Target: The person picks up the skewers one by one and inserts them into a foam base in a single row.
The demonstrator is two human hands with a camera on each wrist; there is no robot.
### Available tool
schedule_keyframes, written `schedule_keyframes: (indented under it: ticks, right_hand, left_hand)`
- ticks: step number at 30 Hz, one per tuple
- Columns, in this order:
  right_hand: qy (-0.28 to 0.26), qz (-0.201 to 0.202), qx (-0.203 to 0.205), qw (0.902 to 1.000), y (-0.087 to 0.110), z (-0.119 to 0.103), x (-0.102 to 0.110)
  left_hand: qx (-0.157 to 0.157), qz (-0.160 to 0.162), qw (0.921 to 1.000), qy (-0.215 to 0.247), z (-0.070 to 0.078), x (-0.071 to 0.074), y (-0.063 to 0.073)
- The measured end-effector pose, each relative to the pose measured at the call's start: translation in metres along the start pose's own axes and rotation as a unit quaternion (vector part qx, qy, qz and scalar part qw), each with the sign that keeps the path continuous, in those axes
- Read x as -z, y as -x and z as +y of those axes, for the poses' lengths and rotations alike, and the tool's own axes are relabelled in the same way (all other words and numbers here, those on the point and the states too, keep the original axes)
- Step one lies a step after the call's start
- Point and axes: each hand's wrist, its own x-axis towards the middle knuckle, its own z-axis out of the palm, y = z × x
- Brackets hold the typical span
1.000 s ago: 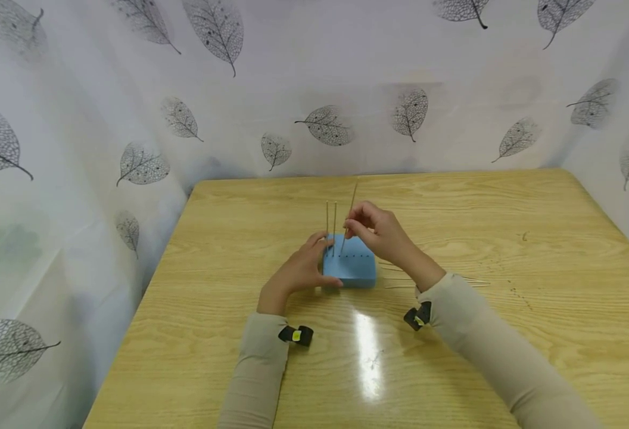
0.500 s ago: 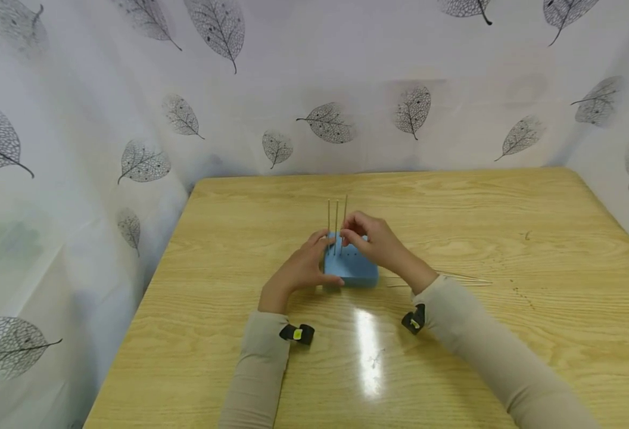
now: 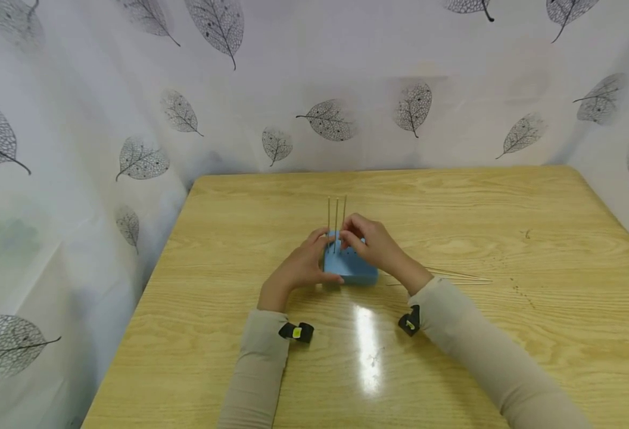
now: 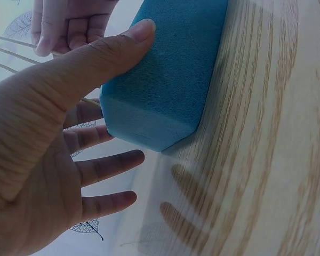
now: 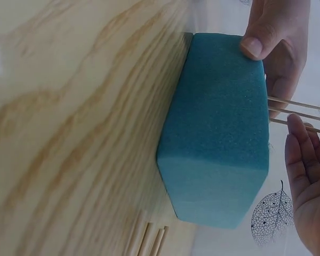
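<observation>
A blue foam block (image 3: 360, 271) with a row of small holes in its top sits on the wooden table. Two thin wooden sticks stand upright at its left end, one of them the middle stick (image 3: 337, 211). My left hand (image 3: 301, 268) grips that end of the block, thumb (image 4: 114, 50) on the front face and other fingers around the far side, two of them spread free. A third stick (image 3: 345, 205) stands beside the two, pinched low by my right hand (image 3: 376, 241) just above the block's top. Its lower end is hidden by the fingers in the head view.
Several loose sticks (image 3: 467, 277) lie on the table right of the block, partly under the right forearm; their ends (image 5: 149, 237) show in the right wrist view. A white curtain (image 3: 363, 53) with leaf prints hangs behind the table (image 3: 239, 208).
The third stick, tilted right and higher a second ago, now stands nearly upright and lower beside the others. My right hand has moved slightly down with it; the left hand keeps its hold.
</observation>
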Motion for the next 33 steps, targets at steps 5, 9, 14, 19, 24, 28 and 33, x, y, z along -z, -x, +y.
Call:
schedule_keyframes:
  ticks: [5, 9, 14, 19, 24, 28, 33]
  right_hand:
    - [-0.012, 0.002, -0.01, 0.9999, 0.002, 0.0, 0.0]
    - [-0.012, 0.003, -0.016, 0.9998, 0.002, -0.003, 0.001]
    - [0.001, 0.02, -0.009, 0.9998, 0.003, -0.007, 0.007]
    - [0.018, 0.028, -0.028, 0.999, 0.008, -0.006, 0.02]
    - [0.028, 0.027, -0.062, 0.9973, 0.019, 0.0, 0.033]
    - [0.033, 0.041, -0.076, 0.9958, 0.028, 0.004, 0.043]
    - [0.05, 0.051, -0.087, 0.9937, 0.039, 0.009, 0.054]
  left_hand:
    - [0.001, 0.0, 1.0, 0.0, 0.0, -0.001, 0.0]
    - [0.004, 0.002, 1.0, 0.002, 0.001, -0.001, 0.001]
    - [0.005, 0.002, 1.0, -0.003, 0.002, -0.001, 0.001]
    - [0.002, 0.003, 0.9999, -0.01, 0.002, -0.001, 0.001]
    - [0.001, 0.005, 0.9998, -0.02, 0.002, -0.001, 0.001]
    - [-0.001, 0.004, 0.9997, -0.023, 0.001, -0.001, 0.001]
    - [-0.002, -0.003, 0.9999, -0.017, 0.002, -0.003, 0.001]
